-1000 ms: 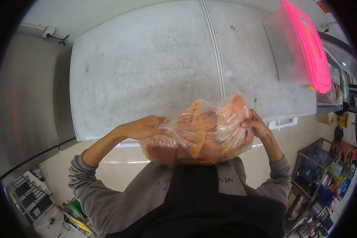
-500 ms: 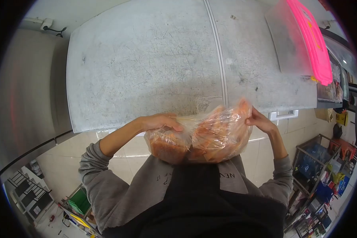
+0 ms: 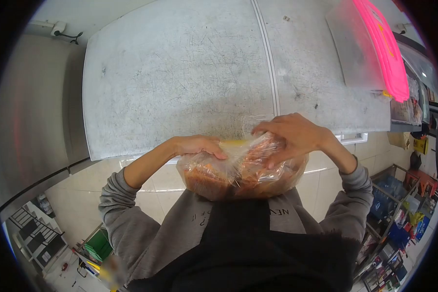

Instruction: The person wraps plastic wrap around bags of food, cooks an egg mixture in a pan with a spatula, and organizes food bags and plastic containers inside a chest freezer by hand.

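Note:
A clear plastic bag (image 3: 270,180) with orange-brown food pieces inside rests against the person's front, at the near edge of the white worktop (image 3: 180,73). My left hand (image 3: 199,146) grips the upper left part of the bag, its fingers closed on the plastic. Over the bag's upper right part lies my right hand (image 3: 292,136), palm down, with thumb and fingers apart and touching the plastic. A printed label (image 3: 252,122) shows just beyond the bag, left of my right fingertips.
On the worktop's right side stands a clear box (image 3: 353,48) with a pink lid (image 3: 387,53). A metal cabinet (image 3: 31,107) is at the left. Shelves with mixed goods (image 3: 399,209) stand at the lower right, and a white handle (image 3: 354,138) juts from the worktop's front.
My right hand has let go of the bag's right edge and moved left over its top. My left hand has shifted slightly along the bag, which is now gathered more compactly.

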A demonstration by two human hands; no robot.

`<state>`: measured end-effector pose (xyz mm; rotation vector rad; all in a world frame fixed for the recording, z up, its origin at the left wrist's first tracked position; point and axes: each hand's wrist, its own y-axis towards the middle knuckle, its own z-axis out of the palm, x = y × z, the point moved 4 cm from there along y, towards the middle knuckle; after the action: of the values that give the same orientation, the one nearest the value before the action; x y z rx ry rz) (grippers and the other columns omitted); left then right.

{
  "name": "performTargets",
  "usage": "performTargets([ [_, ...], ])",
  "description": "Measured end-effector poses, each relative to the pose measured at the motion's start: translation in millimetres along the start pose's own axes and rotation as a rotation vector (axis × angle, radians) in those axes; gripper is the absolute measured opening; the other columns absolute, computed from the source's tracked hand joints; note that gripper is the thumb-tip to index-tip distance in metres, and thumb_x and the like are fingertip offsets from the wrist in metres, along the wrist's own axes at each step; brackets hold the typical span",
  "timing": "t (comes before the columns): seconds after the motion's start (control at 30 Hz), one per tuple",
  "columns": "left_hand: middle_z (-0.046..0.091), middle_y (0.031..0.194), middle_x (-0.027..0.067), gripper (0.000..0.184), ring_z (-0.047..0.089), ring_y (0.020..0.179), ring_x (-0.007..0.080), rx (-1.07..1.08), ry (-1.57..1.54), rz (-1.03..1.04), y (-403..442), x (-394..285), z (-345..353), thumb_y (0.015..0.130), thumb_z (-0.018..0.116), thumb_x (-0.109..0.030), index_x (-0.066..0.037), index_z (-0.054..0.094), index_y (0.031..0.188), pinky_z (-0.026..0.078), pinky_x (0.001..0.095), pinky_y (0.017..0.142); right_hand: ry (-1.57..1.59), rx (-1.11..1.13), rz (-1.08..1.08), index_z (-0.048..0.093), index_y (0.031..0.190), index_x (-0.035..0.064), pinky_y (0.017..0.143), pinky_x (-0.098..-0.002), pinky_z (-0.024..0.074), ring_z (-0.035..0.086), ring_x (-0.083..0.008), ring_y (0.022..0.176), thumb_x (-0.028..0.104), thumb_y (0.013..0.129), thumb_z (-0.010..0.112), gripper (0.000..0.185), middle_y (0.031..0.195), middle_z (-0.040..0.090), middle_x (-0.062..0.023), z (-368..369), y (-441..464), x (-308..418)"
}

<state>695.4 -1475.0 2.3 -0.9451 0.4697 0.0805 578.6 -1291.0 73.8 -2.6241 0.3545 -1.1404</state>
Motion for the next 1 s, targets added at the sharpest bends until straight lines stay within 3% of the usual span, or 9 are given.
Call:
performTargets([
  [0.03, 0.054, 0.111, 0.0115, 0.06, 0.052, 0.101, 0.0163, -0.003, -0.008, 0.003, 4, 6, -3, 0.076, 0.064, -0.026, 0.004, 0.041, 0.123, 0.043, 0.0277, 0.086, 0.1, 0.219, 0.131, 0.051, 0.115, 0.0052, 0.082, -0.0425, 0.0397, 0.054, -0.035, 0.094, 0.061, 0.067, 0.061, 0.074, 0.088, 0.06, -0.0207, 6, 3, -6],
  [0.13, 0.056, 0.107, 0.0117, 0.056, 0.055, 0.098, 0.0168, 0.075, -0.198, 0.115, 23, 20, -20, 0.076, 0.064, -0.027, 0.004, 0.045, 0.119, 0.044, 0.0281, 0.084, 0.102, 0.192, 0.137, 0.059, 0.1, 0.0016, 0.069, -0.0384, 0.0401, 0.056, -0.0284, 0.082, 0.06, 0.073, 0.056, 0.064, 0.077, 0.059, -0.0194, 20, 16, -29],
  [0.2, 0.056, 0.108, 0.0131, 0.051, 0.054, 0.098, 0.0158, 0.15, -0.435, -0.016, 30, 26, -32, 0.078, 0.064, -0.026, 0.004, 0.049, 0.115, 0.045, 0.0287, 0.084, 0.289, 0.239, 0.209, 0.06, 0.099, 0.0011, 0.07, -0.0356, 0.0408, 0.056, -0.026, 0.083, 0.058, 0.075, 0.055, 0.062, 0.078, 0.059, -0.0171, 36, 29, -58],
  [0.33, 0.058, 0.106, 0.0111, 0.049, 0.056, 0.095, 0.0144, -0.018, -0.331, 0.001, 31, 25, -54, 0.081, 0.061, -0.034, 0.004, 0.053, 0.111, 0.046, 0.0263, 0.08, 0.761, 0.268, 0.274, 0.061, 0.097, -0.002, 0.071, -0.031, 0.0419, 0.054, -0.0183, 0.085, 0.054, 0.078, 0.056, 0.059, 0.082, 0.059, -0.01, 55, 41, -76],
  [0.53, 0.053, 0.116, 0.0113, 0.054, 0.05, 0.106, 0.0181, -0.175, 0.17, 0.178, 22, -4, -97, 0.087, 0.048, -0.045, -0.001, 0.051, 0.118, 0.039, 0.0314, 0.09, 0.912, 0.31, 0.363, 0.058, 0.099, -0.0056, 0.074, -0.0291, 0.0427, 0.053, -0.0176, 0.088, 0.055, 0.078, 0.057, 0.064, 0.091, 0.057, -0.0112, 73, 46, -96],
  [0.6, 0.049, 0.123, 0.0131, 0.057, 0.044, 0.115, 0.0224, -0.437, 0.496, 0.489, 16, -34, -98, 0.087, 0.046, -0.048, -0.001, 0.049, 0.121, 0.035, 0.0356, 0.096, 0.921, 0.293, 0.425, 0.057, 0.099, -0.0054, 0.075, -0.0288, 0.043, 0.053, -0.0177, 0.088, 0.055, 0.078, 0.057, 0.064, 0.091, 0.057, -0.0109, 79, 45, -105],
  [0.73, 0.048, 0.125, 0.0162, 0.064, 0.044, 0.116, 0.027, -0.324, 0.855, 0.578, 38, -47, -34, 0.087, 0.042, -0.052, 0.001, 0.046, 0.123, 0.034, 0.0371, 0.096, 1.021, 0.102, 0.548, 0.053, 0.102, -0.0057, 0.074, -0.0288, 0.0447, 0.053, -0.0167, 0.088, 0.054, 0.079, 0.057, 0.064, 0.092, 0.055, -0.0105, 87, 43, -107],
  [0.8, 0.049, 0.122, 0.0204, 0.07, 0.045, 0.114, 0.0312, -0.092, 0.805, 0.225, 52, -40, -25, 0.087, 0.036, -0.058, 0.002, 0.047, 0.122, 0.033, 0.0378, 0.097, 1.058, 0.163, 0.533, 0.052, 0.104, -0.006, 0.074, -0.0288, 0.045, 0.053, -0.0166, 0.089, 0.053, 0.08, 0.057, 0.064, 0.095, 0.054, -0.0111, 99, 46, -121],
  [1.0, 0.055, 0.112, 0.0212, 0.074, 0.052, 0.104, 0.0285, -0.141, 0.841, 0.102, 56, -38, -16, 0.087, 0.029, -0.062, 0.002, 0.055, 0.113, 0.038, 0.036, 0.089, 1.064, 0.242, 0.568, 0.051, 0.107, -0.0068, 0.073, -0.028, 0.0458, 0.053, -0.0166, 0.091, 0.048, 0.083, 0.054, 0.06, 0.101, 0.054, -0.014, 82, 48, -92],
])
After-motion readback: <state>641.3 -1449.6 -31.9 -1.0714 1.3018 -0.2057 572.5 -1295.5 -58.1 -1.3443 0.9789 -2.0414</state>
